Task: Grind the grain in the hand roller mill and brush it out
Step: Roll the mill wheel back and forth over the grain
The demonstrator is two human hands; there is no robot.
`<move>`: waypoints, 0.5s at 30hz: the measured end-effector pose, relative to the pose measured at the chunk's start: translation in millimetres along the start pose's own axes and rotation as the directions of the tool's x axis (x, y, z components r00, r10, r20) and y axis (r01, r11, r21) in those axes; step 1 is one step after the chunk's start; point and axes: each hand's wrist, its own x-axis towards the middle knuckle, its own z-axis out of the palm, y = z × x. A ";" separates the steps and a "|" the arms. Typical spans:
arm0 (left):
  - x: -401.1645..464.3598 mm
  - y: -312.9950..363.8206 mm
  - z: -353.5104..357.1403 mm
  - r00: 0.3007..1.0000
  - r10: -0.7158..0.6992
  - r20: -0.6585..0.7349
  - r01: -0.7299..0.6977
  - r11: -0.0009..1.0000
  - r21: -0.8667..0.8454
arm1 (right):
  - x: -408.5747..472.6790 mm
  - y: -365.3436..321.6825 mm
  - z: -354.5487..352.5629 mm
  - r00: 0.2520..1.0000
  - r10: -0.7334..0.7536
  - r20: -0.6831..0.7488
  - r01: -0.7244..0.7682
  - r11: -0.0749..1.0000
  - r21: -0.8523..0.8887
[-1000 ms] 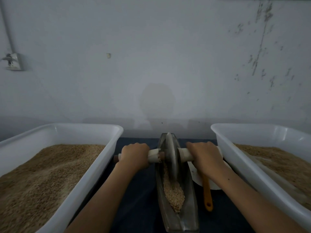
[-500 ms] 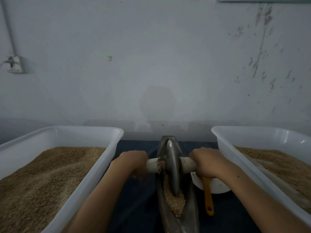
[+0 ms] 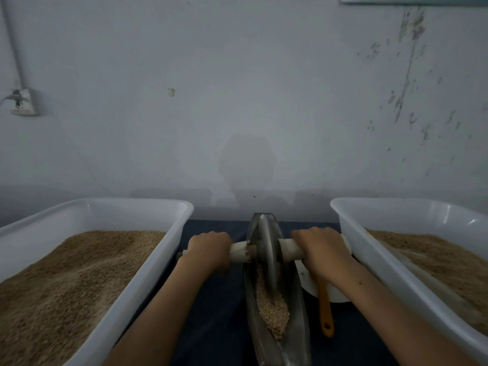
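The left tub (image 3: 111, 207) and right tub (image 3: 396, 207) are cut by the frame edges; the brush (image 3: 325, 310) head is hidden behind the right hand (image 3: 323, 250); the trough (image 3: 298, 313) is cropped below.

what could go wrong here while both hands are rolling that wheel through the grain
1. The grain is heaped toward the near end of the narrow trough, so a hard pull back could push some over the edge onto the dark cloth.
2. The right hand grips its handle close to the right bin, where knuckles may scrape its wall.
3. The right forearm passes over the orange-handled brush and could knock it.
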 end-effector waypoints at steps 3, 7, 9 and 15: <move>-0.8 -3.5 -5.5 0.988 0.026 0.153 -0.021 0.999 -0.033 | -1.6 3.4 -4.7 0.994 -0.037 0.105 0.036 0.999 0.017; -0.1 -6.9 -7.0 0.956 0.077 0.284 -0.038 0.989 -0.143 | -4.3 5.6 -6.5 0.979 -0.065 0.194 0.058 0.997 0.042; -1.2 -6.6 -6.9 0.967 0.068 0.246 -0.039 0.992 -0.122 | -3.7 4.2 -6.8 0.982 -0.052 0.181 0.046 0.998 0.038; 0.5 -1.5 -0.5 1.000 0.018 -0.009 -0.018 0.999 -0.031 | -2.3 1.1 1.6 1.000 -0.009 -0.001 0.009 0.999 0.051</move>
